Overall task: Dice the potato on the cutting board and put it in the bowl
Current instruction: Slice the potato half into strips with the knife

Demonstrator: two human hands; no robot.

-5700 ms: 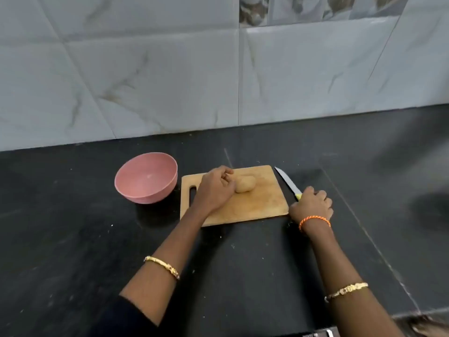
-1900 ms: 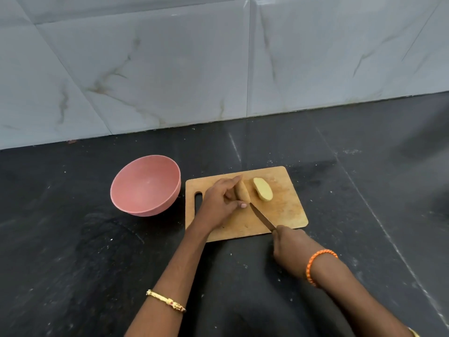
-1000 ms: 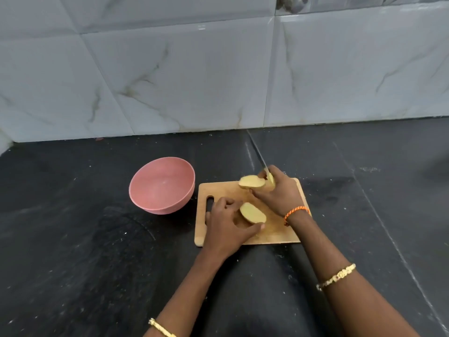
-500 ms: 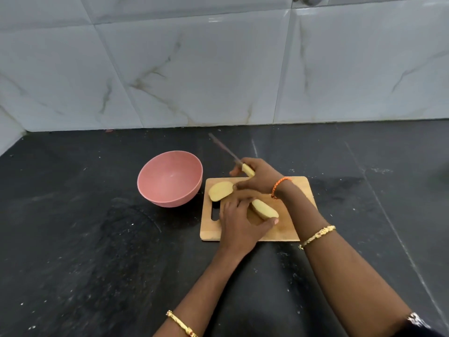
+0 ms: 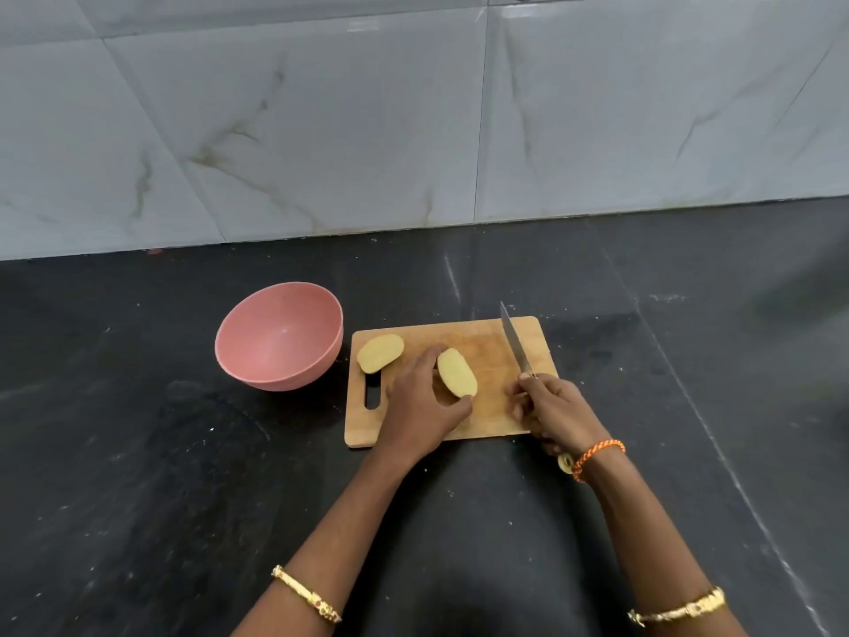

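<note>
Holding one potato half [image 5: 457, 372] on the board [image 5: 491, 356], cut face tilted up, our left hand [image 5: 420, 406] pinches it between fingers and thumb. Our right hand [image 5: 553, 409] grips the knife [image 5: 514, 342], its tip pointing to 12 o'clock. The other half [image 5: 380, 353] lies at 10 o'clock, near the bowl [image 5: 280, 335]. We risk the rounded half rocking under the blade, sending the edge toward our thumb.
</note>
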